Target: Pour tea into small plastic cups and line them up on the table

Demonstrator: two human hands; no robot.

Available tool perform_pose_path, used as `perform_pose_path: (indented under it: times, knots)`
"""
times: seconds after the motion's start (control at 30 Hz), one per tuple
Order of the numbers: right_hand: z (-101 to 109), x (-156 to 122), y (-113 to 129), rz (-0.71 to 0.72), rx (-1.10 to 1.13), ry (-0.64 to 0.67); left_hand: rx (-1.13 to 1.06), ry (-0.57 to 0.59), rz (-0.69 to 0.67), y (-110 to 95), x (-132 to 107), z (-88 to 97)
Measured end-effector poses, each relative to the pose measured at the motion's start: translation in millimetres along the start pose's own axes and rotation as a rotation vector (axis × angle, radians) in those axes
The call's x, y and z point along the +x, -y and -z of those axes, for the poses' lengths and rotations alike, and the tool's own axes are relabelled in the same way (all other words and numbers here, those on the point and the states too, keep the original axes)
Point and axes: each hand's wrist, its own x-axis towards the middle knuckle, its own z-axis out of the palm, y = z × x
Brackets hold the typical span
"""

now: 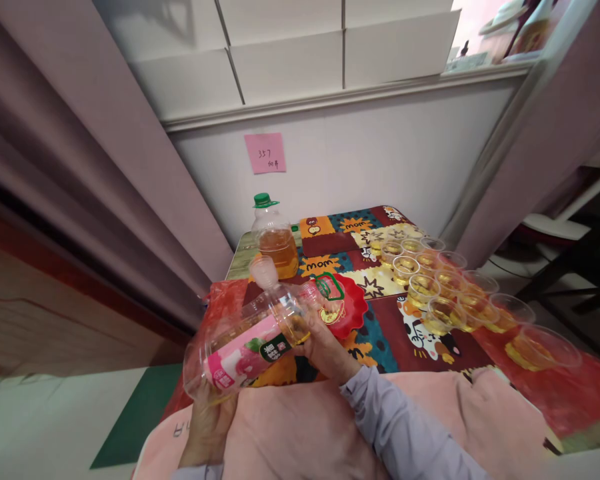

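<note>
A large clear plastic bottle (245, 353) with a pink label lies tilted across my hands, its neck end toward the upper right. Amber liquid is gathered near its shoulder. My left hand (213, 417) grips the base end from below, with its fingers partly hidden by the bottle. Around the shoulder, my right hand (325, 347) is closed. Just past the neck, a green plastic ring handle (337, 283) shows over a red scalloped dish (357, 310). A translucent ribbed plastic piece (264, 272) shows beyond the bottle; whether they touch I cannot tell.
A second bottle (279, 250) with a green cap and amber liquid stands upright at the back left. Several clear cups (424, 290) of yellow liquid crowd the right side of the patterned mat (325, 245). A pink cloth (290, 433) covers the near edge.
</note>
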Motion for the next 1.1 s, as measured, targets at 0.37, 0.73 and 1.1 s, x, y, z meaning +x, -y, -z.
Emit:
perform_pose_path:
  times: [0.37, 0.73, 1.1]
  knots:
    - [-1.7, -1.7, 0.7, 0.003, 0.005, -0.016, -0.072, 0.068, -0.023, 0.2, 0.7, -1.0]
    - [-1.6, -1.4, 1.3, 0.016, 0.0, -0.007, -0.108, 0.083, 0.012, -0.7, 7.1, 5.4]
    - [-4.3, -1.9, 4.1, 0.012, 0.001, 0.003, -0.11, 0.056, -0.011, -2.2, 6.1, 5.6]
